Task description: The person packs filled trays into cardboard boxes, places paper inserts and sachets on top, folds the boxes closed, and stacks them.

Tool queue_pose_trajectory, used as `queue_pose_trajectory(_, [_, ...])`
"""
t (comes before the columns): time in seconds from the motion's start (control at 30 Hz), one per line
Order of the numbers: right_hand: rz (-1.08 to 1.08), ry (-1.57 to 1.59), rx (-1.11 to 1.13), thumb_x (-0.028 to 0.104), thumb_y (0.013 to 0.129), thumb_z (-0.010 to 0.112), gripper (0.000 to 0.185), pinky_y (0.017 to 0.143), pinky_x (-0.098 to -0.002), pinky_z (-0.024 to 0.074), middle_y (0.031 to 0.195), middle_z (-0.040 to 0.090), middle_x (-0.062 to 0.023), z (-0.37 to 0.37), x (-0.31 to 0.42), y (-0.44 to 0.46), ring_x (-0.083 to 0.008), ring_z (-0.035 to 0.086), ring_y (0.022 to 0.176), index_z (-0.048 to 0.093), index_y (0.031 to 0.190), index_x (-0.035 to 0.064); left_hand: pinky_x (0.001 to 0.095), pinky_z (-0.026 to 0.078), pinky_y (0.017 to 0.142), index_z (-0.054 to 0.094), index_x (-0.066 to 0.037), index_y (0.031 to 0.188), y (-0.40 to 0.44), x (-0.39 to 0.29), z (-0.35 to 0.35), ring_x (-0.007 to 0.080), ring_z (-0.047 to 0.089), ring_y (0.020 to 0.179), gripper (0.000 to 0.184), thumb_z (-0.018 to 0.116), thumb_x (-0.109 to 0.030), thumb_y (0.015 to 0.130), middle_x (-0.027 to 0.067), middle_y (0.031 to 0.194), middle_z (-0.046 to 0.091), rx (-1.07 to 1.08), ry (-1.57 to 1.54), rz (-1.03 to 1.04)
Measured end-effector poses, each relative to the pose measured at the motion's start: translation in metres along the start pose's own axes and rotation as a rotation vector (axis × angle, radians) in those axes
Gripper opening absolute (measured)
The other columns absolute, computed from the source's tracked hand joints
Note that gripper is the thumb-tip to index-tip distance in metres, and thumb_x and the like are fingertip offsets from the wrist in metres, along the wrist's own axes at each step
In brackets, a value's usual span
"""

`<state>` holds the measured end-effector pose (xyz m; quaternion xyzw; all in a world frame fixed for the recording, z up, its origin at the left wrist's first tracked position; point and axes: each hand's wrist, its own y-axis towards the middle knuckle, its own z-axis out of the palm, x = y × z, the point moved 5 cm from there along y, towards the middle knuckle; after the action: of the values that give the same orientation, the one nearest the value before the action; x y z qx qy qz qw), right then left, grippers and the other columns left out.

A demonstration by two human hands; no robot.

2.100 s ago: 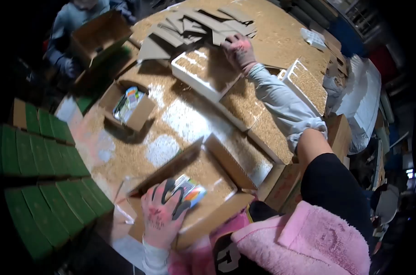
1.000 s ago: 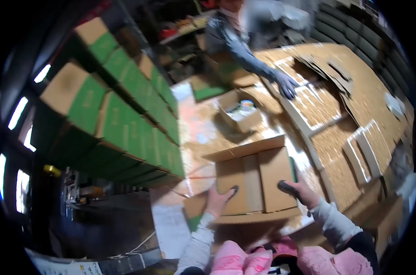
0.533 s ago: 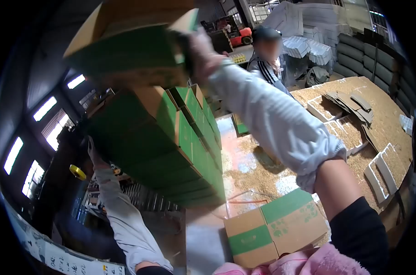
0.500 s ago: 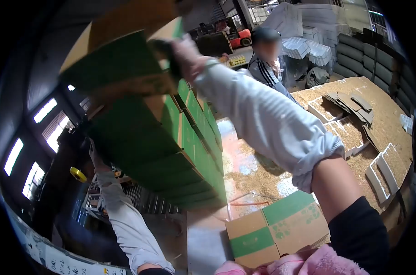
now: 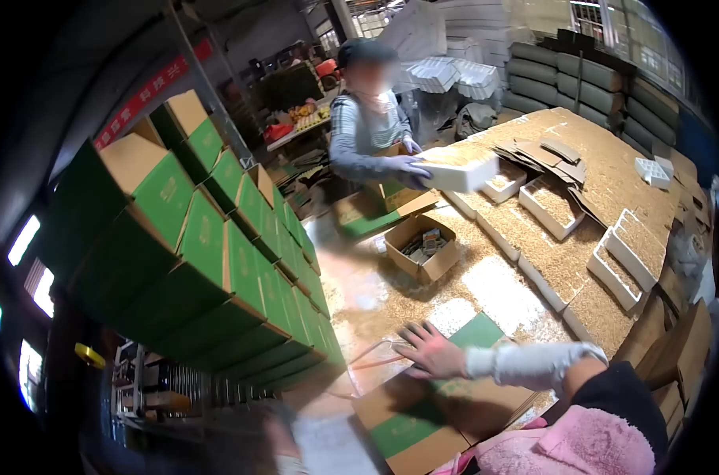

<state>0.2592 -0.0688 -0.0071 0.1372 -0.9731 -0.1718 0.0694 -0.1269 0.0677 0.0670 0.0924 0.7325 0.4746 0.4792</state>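
The right hand point(image 5: 432, 353) is over the green-striped cardboard point(image 5: 460, 405), fingers spread wide. The left hand point(image 5: 280, 437) is blurred; its fingers are unclear.

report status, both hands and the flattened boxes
Right hand open over flattened boxes. Left hand blurred, grip unclear. Co-worker across table, holding white tray.

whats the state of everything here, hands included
right hand, open, fingers spread above the flat cartons
left hand, blurred, open or shut unclear
flat cartons, folded flat, lying down
small carton, open on top, small packets inside
green cartons, stacked in rows
white tray, lifted, held by the co-worker
cardboard pieces, heaped loosely
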Motion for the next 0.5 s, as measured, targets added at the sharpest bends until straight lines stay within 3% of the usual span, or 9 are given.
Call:
queue_pose_trajectory(0.17, [0.235, 0.062, 0.134, 0.054, 0.084, 0.048, 0.063, 0.105, -0.0534, 0.0229, 0.133, 0.039, -0.0231, 0.030, -0.005, -0.147, -0.0391, 0.036, 0.124, 0.046, 0.127, 0.0076, 0.0355, 0.036, 0.101, 0.028, 0.002, 0.138, -0.270, -0.057, 0.086, 0.0293, 0.041, 0.123, 0.059, 0.051, -0.025, 0.090, 0.0200, 0.139, 0.036, 0.821, -0.249, -0.789])
queue_pose_trajectory(0.23, [0.298, 0.065, 0.185, 0.053, 0.084, 0.049, 0.065, 0.107, -0.0529, 0.0201, 0.136, 0.036, -0.0224, 0.021, -0.030, -0.178, -0.0386, 0.032, 0.127, 0.044, 0.130, 0.0071, 0.0362, 0.035, 0.101, 0.027, 0.003, 0.138, -0.341, -0.084, 0.098, 0.0303, 0.041, 0.123, 0.065, 0.055, -0.027, 0.088, 0.0208, 0.139, 0.036, 0.960, -0.319, -1.082])
queue_pose_trajectory(0.33, [0.334, 0.066, 0.220, 0.051, 0.081, 0.052, 0.067, 0.107, -0.0526, 0.0202, 0.135, 0.036, -0.0240, -0.018, -0.082, -0.228, -0.0403, 0.031, 0.127, 0.043, 0.130, 0.0060, 0.0371, 0.035, 0.101, 0.024, 0.005, 0.139, -0.412, -0.123, 0.105, 0.0317, 0.040, 0.124, 0.073, 0.060, -0.029, 0.085, 0.0219, 0.138, 0.036, 0.978, -0.346, -1.364])
queue_pose_trajectory(0.4, [0.326, 0.049, 0.218, 0.049, 0.079, 0.055, 0.067, 0.106, -0.0532, 0.0204, 0.136, 0.035, -0.0257, -0.032, -0.117, -0.261, -0.0428, 0.031, 0.126, 0.043, 0.129, 0.0052, 0.0377, 0.034, 0.101, 0.022, 0.006, 0.139, -0.432, -0.138, 0.104, 0.0327, 0.039, 0.124, 0.079, 0.064, -0.030, 0.083, 0.0227, 0.138, 0.036, 0.927, -0.241, -1.304])
queue_pose_trajectory(0.43, [0.343, 0.049, 0.208, 0.049, 0.079, 0.055, 0.067, 0.106, -0.0534, 0.0202, 0.136, 0.034, -0.0258, -0.035, -0.130, -0.272, -0.0430, 0.031, 0.126, 0.043, 0.129, 0.0051, 0.0407, 0.032, 0.102, 0.022, 0.006, 0.139, -0.439, -0.140, 0.109, 0.0361, 0.036, 0.126, 0.084, 0.067, -0.033, 0.080, 0.0260, 0.139, 0.033, 1.016, 0.047, -0.858])
queue_pose_trajectory(0.5, [0.299, 0.072, 0.221, 0.049, 0.079, 0.056, 0.068, 0.106, -0.0538, 0.0197, 0.137, 0.032, -0.0260, -0.030, -0.140, -0.280, -0.0433, 0.031, 0.126, 0.043, 0.129, 0.0050, 0.0414, 0.033, 0.101, 0.021, 0.003, 0.139, -0.401, -0.191, 0.116, 0.0411, 0.039, 0.124, 0.079, 0.064, -0.029, 0.080, 0.0300, 0.132, 0.039, 1.042, 0.160, -0.678])
